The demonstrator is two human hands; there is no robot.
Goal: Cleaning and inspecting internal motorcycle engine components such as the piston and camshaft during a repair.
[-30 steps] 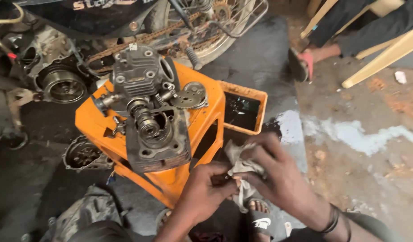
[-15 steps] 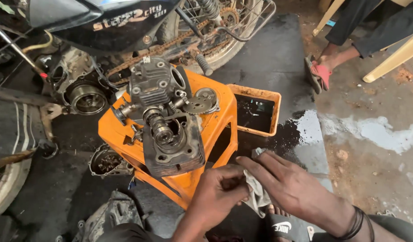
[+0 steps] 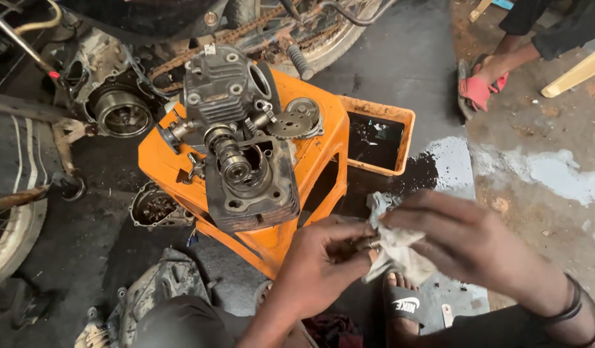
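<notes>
Low in front of the orange stool (image 3: 323, 138), the left hand (image 3: 323, 258) pinches a small metal part (image 3: 368, 243); the right hand (image 3: 465, 238), just beside it, grips a dirty rag (image 3: 394, 248) wrapped against that part

Orange plastic stool (image 3: 323, 138) under cylinder head (image 3: 236, 138) and sprocket (image 3: 299, 118).

small part (image 3: 360, 243) hidden between fingers, perhaps metal, right hand (image 3: 468, 241) motion-blurred
</notes>
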